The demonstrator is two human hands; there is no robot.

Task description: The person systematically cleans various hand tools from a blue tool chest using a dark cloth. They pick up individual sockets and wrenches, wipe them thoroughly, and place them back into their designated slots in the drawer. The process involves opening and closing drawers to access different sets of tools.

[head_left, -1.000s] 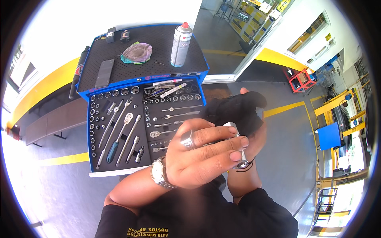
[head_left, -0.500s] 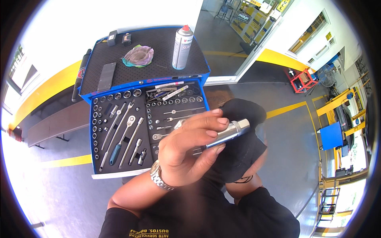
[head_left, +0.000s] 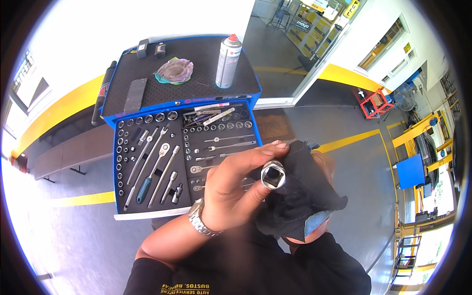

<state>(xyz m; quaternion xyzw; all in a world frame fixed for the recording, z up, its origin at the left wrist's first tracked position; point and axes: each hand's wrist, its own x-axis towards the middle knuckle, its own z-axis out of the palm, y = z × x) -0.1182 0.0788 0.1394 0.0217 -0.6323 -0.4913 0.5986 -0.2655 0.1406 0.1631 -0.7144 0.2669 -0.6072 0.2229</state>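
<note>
My left hand (head_left: 231, 191), with a metal watch on its wrist, pinches a chrome socket (head_left: 273, 175) between thumb and fingers. The socket's hollow square end points up at the camera. Right behind it is a black cloth (head_left: 302, 196), bunched in my right hand (head_left: 325, 162). That hand is mostly hidden by the cloth, and only its edge shows. Both hands hover to the right of an open tool drawer (head_left: 152, 206), in front of my dark shirt.
A blue tool cart (head_left: 246, 86) stands ahead with a black mat on top. On the mat are a spray can (head_left: 228, 61), a crumpled rag (head_left: 174, 70) and a flat dark block (head_left: 134, 94). The drawer holds ratchets, extensions and several sockets. Yellow lines cross the grey floor.
The socket was held sideways half a second ago. My left hand has turned it so its open end faces up, and has brought it lower, against the black cloth.
</note>
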